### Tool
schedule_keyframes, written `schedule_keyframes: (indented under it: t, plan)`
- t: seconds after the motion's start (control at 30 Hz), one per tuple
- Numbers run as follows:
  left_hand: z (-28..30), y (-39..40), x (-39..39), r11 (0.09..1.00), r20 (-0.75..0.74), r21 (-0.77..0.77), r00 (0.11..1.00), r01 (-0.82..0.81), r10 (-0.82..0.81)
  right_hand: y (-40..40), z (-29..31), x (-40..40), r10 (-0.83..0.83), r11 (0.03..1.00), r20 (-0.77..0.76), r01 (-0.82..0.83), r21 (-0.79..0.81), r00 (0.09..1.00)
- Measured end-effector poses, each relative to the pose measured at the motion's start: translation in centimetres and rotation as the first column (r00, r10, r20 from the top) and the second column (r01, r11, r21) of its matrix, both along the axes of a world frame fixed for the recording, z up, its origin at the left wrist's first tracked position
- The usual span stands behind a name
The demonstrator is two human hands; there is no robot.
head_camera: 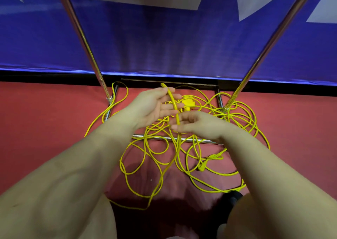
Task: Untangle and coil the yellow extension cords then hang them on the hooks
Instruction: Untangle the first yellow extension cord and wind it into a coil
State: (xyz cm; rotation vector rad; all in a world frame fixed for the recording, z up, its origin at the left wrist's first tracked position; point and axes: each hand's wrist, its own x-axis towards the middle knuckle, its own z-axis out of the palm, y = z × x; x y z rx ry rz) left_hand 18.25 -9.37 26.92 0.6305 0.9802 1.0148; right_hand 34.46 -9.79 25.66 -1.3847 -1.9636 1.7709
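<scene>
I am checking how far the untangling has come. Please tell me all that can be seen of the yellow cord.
The yellow cord is thin, round and glossy, like plastic-coated cable. Most of it lies in many loose, crossing loops on the red floor, over and around the chrome base bars of the rack. A yellow plug block sits near the back of the pile. One strand rises from the pile: the right hand pinches it, and it passes across the open left hand, its end curving over above the fingers. No neat coil is formed.

Left hand (pixel 155 105) palm-up, fingers straight, right hand (pixel 193 123) fingers curled, pinching
</scene>
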Motion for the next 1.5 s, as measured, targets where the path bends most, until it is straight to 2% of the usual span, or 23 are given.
schedule_keyframes:
  t: [0.1, 0.23, 0.3, 0.37, 0.43, 0.5, 0.57, 0.6, 0.7, 0.77, 0.83, 0.9, 1.0, 1.07, 1.1, 1.2, 1.27, 1.3, 1.33, 1.37, 1.4, 1.47, 1.5]
  plan:
    - [0.2, 0.3, -0.4, 1.0, 0.037, 0.005, 0.999, -0.023, 0.023, -0.2, 0.3, -0.3, -0.006, 0.998, -0.076, 0.002, -0.055, 0.997]
    - [-0.9, 0.0, -0.3, 0.988, -0.21, 0.001, 0.966, 0.155, -0.152, 0.7, 1.4, 0.2, -0.218, 0.976, -0.163, 0.213, -0.045, 0.962]
    - [-1.5, -0.6, 0.2, 0.947, -0.384, -0.031, 0.871, 0.32, -0.306, 1.2, 2.1, 0.6, -0.377, 0.926, -0.273, 0.359, -0.117, 0.885]
    - [-1.9, -1.3, 0.7, 0.884, -0.522, -0.068, 0.738, 0.463, -0.427, 1.9, 2.4, 1.2, -0.528, 0.848, -0.352, 0.496, -0.185, 0.773]
    - [-2.2, -1.6, 1.1, 0.83, -0.616, -0.083, 0.626, 0.551, -0.477, 2.5, 2.7, 1.7, -0.623, 0.778, -0.387, 0.589, -0.217, 0.68]
    - [-2.2, -1.7, 1.2, 0.822, -0.669, -0.064, 0.587, 0.566, -0.456, 2.8, 2.7, 2.0, -0.668, 0.736, -0.413, 0.631, -0.246, 0.619]
    - [-1.9, -1.7, 1.2, 0.858, -0.658, -0.026, 0.638, 0.514, -0.401, 2.9, 2.7, 2.0, -0.68, 0.726, -0.435, 0.628, -0.282, 0.591]
    - [-1.8, -1.6, 1.2, 0.885, -0.627, 0.003, 0.691, 0.465, -0.361, 2.9, 2.7, 1.9, -0.67, 0.737, -0.425, 0.613, -0.285, 0.608]
    - [-1.4, -0.9, 0.6, 0.971, -0.421, 0.071, 0.89, 0.228, -0.178, 2.2, 2.0, 1.3, -0.534, 0.845, -0.285, 0.505, -0.174, 0.796]
    - [-1.1, -0.3, 0.1, 0.996, -0.217, 0.066, 0.975, 0.06, -0.044, 1.4, 1.1, 0.6, -0.364, 0.929, -0.168, 0.344, -0.137, 0.916]
    - [-0.8, 0.1, -0.5, 0.997, -0.036, 0.037, 0.997, -0.07, 0.071, 0.7, 0.4, -0.2, -0.217, 0.969, -0.114, 0.2, -0.146, 0.969]
    - [-0.6, 0.4, -0.9, 0.988, 0.037, 0.011, 0.988, -0.152, 0.152, 0.3, 0.1, -0.8, -0.168, 0.977, -0.145, 0.144, -0.159, 0.975]
    - [-0.7, 0.4, -0.9, 0.993, 0.01, 0.005, 0.993, -0.117, 0.117, 0.6, 0.5, -0.9, -0.223, 0.971, -0.218, 0.197, -0.135, 0.95]
    - [-1.0, 0.0, -0.4, 0.999, -0.139, -0.008, 0.99, 0.038, -0.038, 1.1, 1.1, -0.5, -0.302, 0.953, -0.277, 0.281, -0.113, 0.912]
    - [-1.1, -0.3, -0.1, 0.988, -0.245, -0.019, 0.958, 0.151, -0.151, 1.4, 1.4, -0.2, -0.361, 0.932, -0.319, 0.341, -0.12, 0.876]
    - [-1.6, -1.2, 0.2, 0.892, -0.471, -0.072, 0.773, 0.445, -0.424, 2.3, 2.2, 0.5, -0.59, 0.803, -0.425, 0.553, -0.221, 0.687]
    - [-1.8, -1.4, 0.3, 0.831, -0.578, -0.081, 0.654, 0.55, -0.488, 2.9, 2.5, 1.2, -0.705, 0.696, -0.464, 0.65, -0.305, 0.536]
    - [-1.8, -1.4, 0.4, 0.83, -0.591, -0.069, 0.648, 0.553, -0.48, 3.1, 2.6, 1.6, -0.734, 0.661, -0.478, 0.668, -0.341, 0.482]
    - [-1.8, -1.3, 0.4, 0.85, -0.568, -0.047, 0.686, 0.524, -0.454, 3.3, 2.5, 1.8, -0.747, 0.646, -0.485, 0.67, -0.366, 0.455]
    - [-1.6, -1.2, 0.4, 0.884, -0.515, -0.022, 0.753, 0.466, -0.41, 3.3, 2.4, 1.9, -0.746, 0.651, -0.473, 0.662, -0.371, 0.468]
    - [-1.4, -1.0, 0.4, 0.923, -0.444, 0.002, 0.828, 0.384, -0.343, 3.1, 2.2, 1.9, -0.731, 0.675, -0.44, 0.65, -0.35, 0.522]
    - [-1.0, -0.4, 0.0, 0.983, -0.251, 0.027, 0.953, 0.18, -0.167, 2.3, 1.7, 1.2, -0.643, 0.766, -0.325, 0.581, -0.275, 0.694]
    - [-0.8, -0.2, -0.2, 0.996, -0.146, 0.025, 0.986, 0.084, -0.08, 1.7, 1.3, 0.7, -0.571, 0.818, -0.267, 0.512, -0.261, 0.776]
